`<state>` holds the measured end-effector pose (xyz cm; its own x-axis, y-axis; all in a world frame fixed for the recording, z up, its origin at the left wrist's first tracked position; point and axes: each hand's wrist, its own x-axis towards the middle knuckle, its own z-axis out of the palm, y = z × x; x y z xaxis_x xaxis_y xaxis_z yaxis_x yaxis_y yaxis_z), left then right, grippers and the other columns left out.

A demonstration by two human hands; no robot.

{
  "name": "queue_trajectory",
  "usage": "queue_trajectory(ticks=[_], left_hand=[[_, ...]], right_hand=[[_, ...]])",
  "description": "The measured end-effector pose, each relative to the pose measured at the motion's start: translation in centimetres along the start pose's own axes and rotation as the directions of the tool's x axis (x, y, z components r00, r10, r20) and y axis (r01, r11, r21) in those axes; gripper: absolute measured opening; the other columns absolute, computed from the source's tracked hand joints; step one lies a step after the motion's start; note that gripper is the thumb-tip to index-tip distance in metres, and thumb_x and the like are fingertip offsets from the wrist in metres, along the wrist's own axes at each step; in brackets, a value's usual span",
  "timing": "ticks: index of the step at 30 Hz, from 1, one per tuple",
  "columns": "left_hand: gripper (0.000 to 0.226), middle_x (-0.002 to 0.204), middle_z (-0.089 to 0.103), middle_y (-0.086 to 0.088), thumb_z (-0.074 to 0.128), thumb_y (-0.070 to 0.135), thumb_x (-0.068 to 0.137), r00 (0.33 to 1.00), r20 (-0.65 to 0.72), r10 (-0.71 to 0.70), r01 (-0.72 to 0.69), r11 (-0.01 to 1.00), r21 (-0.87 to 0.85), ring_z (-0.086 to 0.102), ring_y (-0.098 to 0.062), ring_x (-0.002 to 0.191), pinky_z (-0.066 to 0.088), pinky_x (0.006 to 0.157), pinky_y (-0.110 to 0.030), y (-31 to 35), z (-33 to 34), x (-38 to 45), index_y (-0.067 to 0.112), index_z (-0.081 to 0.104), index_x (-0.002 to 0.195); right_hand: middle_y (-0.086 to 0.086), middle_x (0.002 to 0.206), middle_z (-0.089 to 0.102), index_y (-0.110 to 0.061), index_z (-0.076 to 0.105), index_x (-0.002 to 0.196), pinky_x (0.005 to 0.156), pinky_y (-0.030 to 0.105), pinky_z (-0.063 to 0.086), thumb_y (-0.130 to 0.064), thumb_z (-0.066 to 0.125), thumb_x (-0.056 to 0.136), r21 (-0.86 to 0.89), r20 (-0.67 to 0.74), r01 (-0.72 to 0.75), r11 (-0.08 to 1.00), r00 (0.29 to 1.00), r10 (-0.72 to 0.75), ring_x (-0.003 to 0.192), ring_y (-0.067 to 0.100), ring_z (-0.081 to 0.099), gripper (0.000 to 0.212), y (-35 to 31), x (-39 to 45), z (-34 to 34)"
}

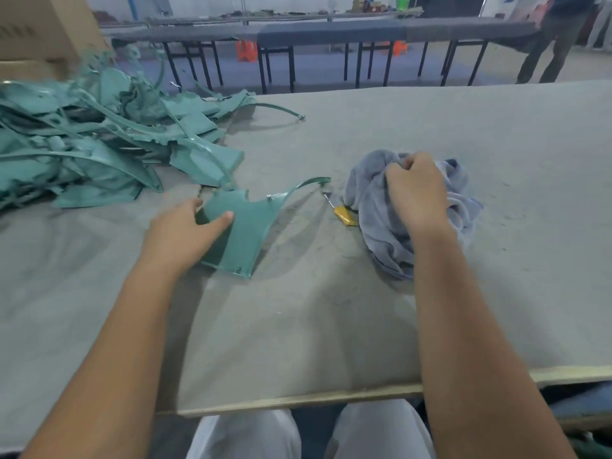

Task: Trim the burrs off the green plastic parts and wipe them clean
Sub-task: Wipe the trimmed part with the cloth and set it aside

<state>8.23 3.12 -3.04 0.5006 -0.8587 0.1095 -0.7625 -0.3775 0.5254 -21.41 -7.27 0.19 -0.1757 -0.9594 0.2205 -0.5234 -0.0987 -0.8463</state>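
One green part [246, 226] is gripped by the left hand [185, 233]; the right hand [414, 190] clutches the cloth [381, 233], wiping apparently next; a large pile [99, 140] remains unprocessed

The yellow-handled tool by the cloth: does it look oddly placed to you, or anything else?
Slightly. The yellow-handled tool lies half tucked under the grey cloth that the right hand grips, blade tip poking out, easy to snag.
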Motion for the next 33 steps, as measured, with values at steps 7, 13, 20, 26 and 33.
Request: queue_trajectory(ticks=[7,13,20,26,33], left_hand=[[0.031,0.079,0.075,0.009,0.078,0.050,0.074,0.985,0.152,0.077,0.022,0.828,-0.561,0.072,-0.013,0.075,0.052,0.059,-0.022,4.1,0.0,-0.8,0.022,0.072,0.085],[0.017,0.102,0.070,0.007,0.056,0.009,0.097,0.990,0.141,-0.013,0.140,0.229,-0.963,0.069,-0.014,0.092,0.056,0.087,-0.038,9.7,5.2,-0.9,0.025,0.057,0.104],[0.014,0.098,0.072,0.004,0.051,0.012,0.100,0.978,0.210,-0.023,0.210,0.185,-0.960,0.070,-0.015,0.085,0.059,0.076,-0.035,9.7,7.1,-0.7,0.024,0.059,0.103],[0.033,0.085,0.076,0.006,0.031,0.035,0.106,0.980,0.197,0.019,0.191,0.170,-0.967,0.073,-0.011,0.078,0.058,0.063,-0.026,9.7,7.2,-0.8,0.022,0.062,0.103],[0.035,0.086,0.074,0.019,0.029,0.046,0.104,0.977,0.214,0.018,0.207,0.191,-0.960,0.071,0.000,0.081,0.055,0.064,-0.018,9.4,7.5,-0.1,0.031,0.061,0.105]], right_hand=[[0.001,0.069,0.058,-0.013,0.054,0.074,0.065,0.038,0.046,-0.053,0.049,0.089,-0.012,0.063,0.121,0.993,0.991,-0.120,0.067,0.019,0.055,0.043,0.6,-1.3,1.3],[-0.006,0.070,0.051,-0.021,0.047,0.077,0.067,0.039,0.045,-0.024,0.044,0.100,-0.063,-0.051,0.290,0.955,0.955,-0.293,0.066,0.015,0.052,0.023,0.8,-1.5,1.2],[-0.003,0.091,0.057,-0.022,0.037,0.098,0.063,0.036,0.035,-0.031,0.034,0.098,-0.253,0.177,0.385,0.888,0.920,-0.348,0.079,0.020,0.053,0.010,-1.3,-2.4,1.5],[-0.013,0.081,0.054,-0.028,0.058,0.094,0.078,0.031,0.032,-0.025,0.063,0.083,-0.322,0.719,0.566,0.759,0.668,-0.193,0.087,0.014,0.050,0.012,-4.8,-2.2,2.8],[-0.007,0.068,0.057,-0.026,0.062,0.081,0.065,0.015,0.039,-0.024,0.071,0.080,-0.157,0.563,0.475,0.866,0.763,-0.317,0.072,0.012,0.054,0.009,-4.3,-2.6,6.8]])
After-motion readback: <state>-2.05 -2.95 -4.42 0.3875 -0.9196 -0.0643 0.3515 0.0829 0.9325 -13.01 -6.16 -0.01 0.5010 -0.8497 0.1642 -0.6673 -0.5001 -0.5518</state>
